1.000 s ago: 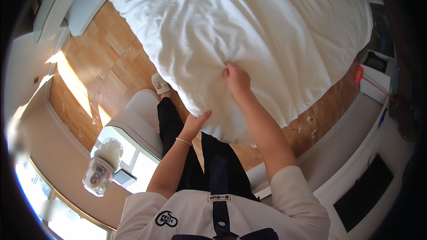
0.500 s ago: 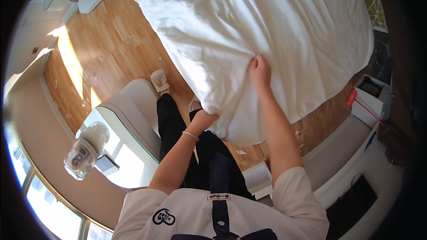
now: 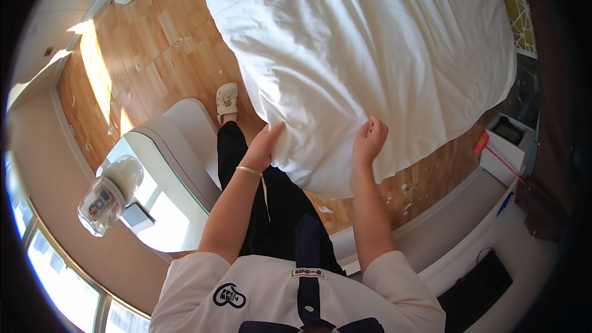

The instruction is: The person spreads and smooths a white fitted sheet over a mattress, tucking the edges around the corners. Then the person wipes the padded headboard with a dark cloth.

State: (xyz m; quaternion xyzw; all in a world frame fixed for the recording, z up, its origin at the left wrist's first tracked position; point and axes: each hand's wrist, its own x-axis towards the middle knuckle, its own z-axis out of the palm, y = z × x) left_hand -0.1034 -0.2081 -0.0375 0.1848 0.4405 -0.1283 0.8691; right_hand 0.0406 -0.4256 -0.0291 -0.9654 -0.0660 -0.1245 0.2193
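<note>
A large white bed sheet (image 3: 320, 49) spreads in loose folds over the bed, its near end hanging in front of my legs. My left hand (image 3: 265, 143) is closed on the sheet's left edge, close to the near corner. Farther right, my right hand (image 3: 370, 140) pinches the sheet with curled fingers, and creases run from that grip. Between both hands the cloth bulges slightly. What lies beneath the sheet is hidden.
On my left stands a white glass-topped table (image 3: 157, 194) with a clear container (image 3: 102, 205) on it. Scraps of litter dot the wooden floor (image 3: 166, 65). A red-headed stick (image 3: 481, 142) leans by a white box at right. A black bag (image 3: 478, 290) lies lower right.
My left hand has moved up and slightly left along the sheet's edge. My right hand has come down toward me, drawing closer to the near end. The view has shifted slightly.
</note>
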